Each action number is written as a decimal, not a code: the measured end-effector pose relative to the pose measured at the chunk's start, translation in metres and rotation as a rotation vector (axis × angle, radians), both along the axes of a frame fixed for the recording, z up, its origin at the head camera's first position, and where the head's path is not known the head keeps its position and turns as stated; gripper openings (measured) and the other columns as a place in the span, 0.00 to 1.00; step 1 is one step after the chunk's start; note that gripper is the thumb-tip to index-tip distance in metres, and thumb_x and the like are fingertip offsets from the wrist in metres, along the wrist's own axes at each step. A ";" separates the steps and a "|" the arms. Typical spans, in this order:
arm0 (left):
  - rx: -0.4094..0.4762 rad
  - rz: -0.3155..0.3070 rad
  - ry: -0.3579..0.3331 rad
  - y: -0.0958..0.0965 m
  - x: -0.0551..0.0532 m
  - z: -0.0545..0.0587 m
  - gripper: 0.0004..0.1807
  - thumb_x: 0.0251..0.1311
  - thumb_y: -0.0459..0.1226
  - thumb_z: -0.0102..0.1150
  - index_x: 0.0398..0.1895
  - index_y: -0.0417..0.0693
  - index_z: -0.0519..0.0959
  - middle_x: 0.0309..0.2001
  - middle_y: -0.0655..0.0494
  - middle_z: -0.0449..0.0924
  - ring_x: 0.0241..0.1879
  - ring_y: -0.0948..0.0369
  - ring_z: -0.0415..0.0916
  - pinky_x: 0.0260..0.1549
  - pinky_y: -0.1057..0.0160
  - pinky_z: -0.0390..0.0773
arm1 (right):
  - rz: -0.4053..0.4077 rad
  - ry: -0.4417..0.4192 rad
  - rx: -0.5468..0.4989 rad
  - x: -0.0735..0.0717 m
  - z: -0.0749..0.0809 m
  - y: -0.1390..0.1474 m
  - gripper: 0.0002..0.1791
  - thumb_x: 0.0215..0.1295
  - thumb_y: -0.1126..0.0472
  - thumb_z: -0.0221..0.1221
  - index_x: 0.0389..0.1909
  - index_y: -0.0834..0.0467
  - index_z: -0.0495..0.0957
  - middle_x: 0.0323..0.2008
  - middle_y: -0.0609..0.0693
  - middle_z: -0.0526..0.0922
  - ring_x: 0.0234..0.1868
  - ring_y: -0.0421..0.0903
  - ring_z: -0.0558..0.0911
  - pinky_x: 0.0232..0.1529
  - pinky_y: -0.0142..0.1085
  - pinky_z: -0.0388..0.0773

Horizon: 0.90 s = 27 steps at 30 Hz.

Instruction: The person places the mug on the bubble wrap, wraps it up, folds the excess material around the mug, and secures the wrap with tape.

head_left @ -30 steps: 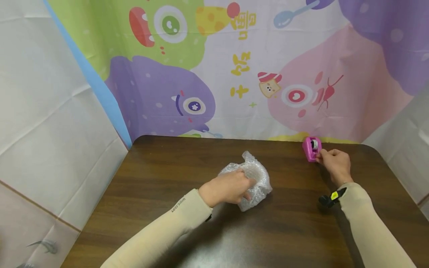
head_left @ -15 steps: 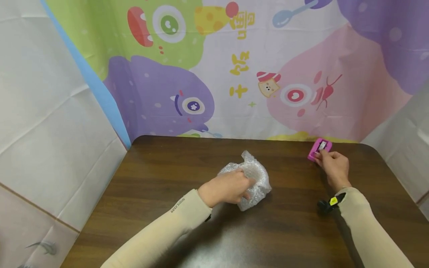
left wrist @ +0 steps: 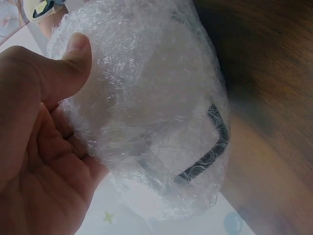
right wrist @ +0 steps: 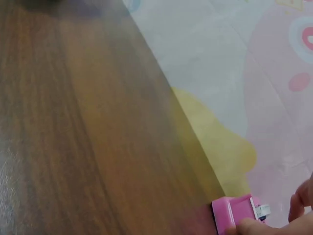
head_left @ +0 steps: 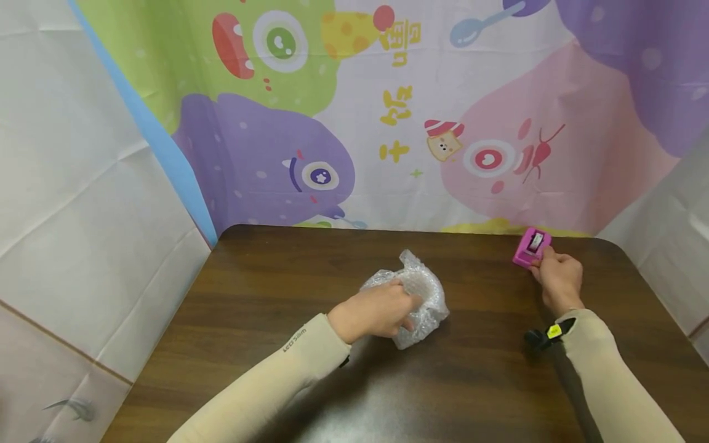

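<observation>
A bubble-wrapped bundle (head_left: 432, 298) sits on the table, gripped at its left side by my left hand (head_left: 376, 311). In the left wrist view the thumb presses the bubble wrap (left wrist: 151, 78), and a dark bent strip (left wrist: 208, 156) shows through the layers; what is wrapped cannot be made out. Near the back right edge, my right hand (head_left: 558, 280) holds a pink tape dispenser (head_left: 526, 251) by its near end. The right wrist view catches only part of the dispenser (right wrist: 232, 213), with the thumb against it and a finger (right wrist: 299, 200) curled beside it.
The brown wooden table (head_left: 266, 271) ends at the back against a cartoon-printed curtain (head_left: 388, 123). Pale panels (head_left: 100, 184) stand along the left, with another on the right. A black wrist device with a yellow label (head_left: 554, 331) is on my right wrist.
The tape dispenser has turned clockwise and shifted slightly right under my right hand, whose fingers moved over it and then back to its near right side. Left hand and bundle stay put.
</observation>
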<state>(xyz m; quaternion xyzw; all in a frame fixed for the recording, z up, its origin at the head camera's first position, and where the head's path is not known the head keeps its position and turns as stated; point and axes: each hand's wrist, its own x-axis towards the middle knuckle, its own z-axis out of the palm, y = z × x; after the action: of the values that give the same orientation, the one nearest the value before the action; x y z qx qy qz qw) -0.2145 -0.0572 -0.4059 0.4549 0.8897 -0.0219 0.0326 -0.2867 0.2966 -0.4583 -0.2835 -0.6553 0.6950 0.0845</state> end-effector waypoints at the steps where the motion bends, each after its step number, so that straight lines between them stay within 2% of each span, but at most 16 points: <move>1: 0.001 0.000 -0.001 0.000 0.000 0.000 0.12 0.65 0.47 0.69 0.42 0.52 0.81 0.29 0.61 0.82 0.40 0.57 0.80 0.48 0.61 0.78 | -0.015 -0.001 0.002 0.001 0.001 0.001 0.14 0.79 0.52 0.49 0.45 0.61 0.70 0.22 0.42 0.78 0.24 0.31 0.80 0.31 0.22 0.82; 6: -0.002 -0.008 0.008 0.001 0.000 -0.001 0.13 0.65 0.48 0.68 0.42 0.52 0.80 0.29 0.61 0.82 0.39 0.58 0.79 0.48 0.62 0.77 | -0.042 -0.014 -0.006 0.003 0.002 0.007 0.13 0.79 0.51 0.50 0.43 0.58 0.70 0.18 0.40 0.79 0.20 0.32 0.81 0.26 0.24 0.82; 8: -0.006 -0.013 0.017 0.001 0.000 -0.001 0.13 0.65 0.48 0.68 0.42 0.52 0.80 0.29 0.61 0.82 0.39 0.57 0.79 0.48 0.62 0.77 | -0.023 -0.023 -0.028 0.004 0.002 0.008 0.14 0.78 0.51 0.51 0.46 0.59 0.70 0.19 0.40 0.81 0.20 0.33 0.82 0.27 0.28 0.84; 12: -0.008 -0.007 0.028 0.001 -0.001 -0.002 0.13 0.65 0.48 0.68 0.43 0.52 0.80 0.30 0.60 0.83 0.40 0.56 0.80 0.48 0.61 0.78 | 0.044 -0.022 -0.138 0.007 -0.001 0.008 0.16 0.79 0.51 0.51 0.53 0.60 0.69 0.24 0.44 0.85 0.25 0.40 0.88 0.33 0.36 0.87; 16: -0.011 0.000 0.033 0.001 -0.001 -0.002 0.14 0.65 0.49 0.68 0.44 0.52 0.81 0.31 0.60 0.84 0.42 0.55 0.81 0.47 0.60 0.80 | 0.079 -0.034 -0.222 0.009 -0.004 0.005 0.14 0.79 0.53 0.50 0.53 0.60 0.67 0.27 0.46 0.86 0.27 0.45 0.90 0.35 0.40 0.87; 27: -0.011 -0.008 0.025 0.001 -0.001 -0.002 0.13 0.65 0.48 0.68 0.45 0.52 0.81 0.31 0.60 0.85 0.42 0.55 0.81 0.49 0.61 0.79 | 0.065 -0.079 -0.241 0.014 -0.009 0.001 0.13 0.78 0.53 0.51 0.51 0.59 0.66 0.25 0.46 0.86 0.25 0.45 0.90 0.32 0.39 0.87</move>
<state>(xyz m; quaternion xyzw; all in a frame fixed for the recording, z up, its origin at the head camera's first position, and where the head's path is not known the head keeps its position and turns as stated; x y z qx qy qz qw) -0.2152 -0.0566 -0.4078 0.4581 0.8880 -0.0327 0.0237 -0.2724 0.2976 -0.4669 -0.2973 -0.5790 0.7592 0.0013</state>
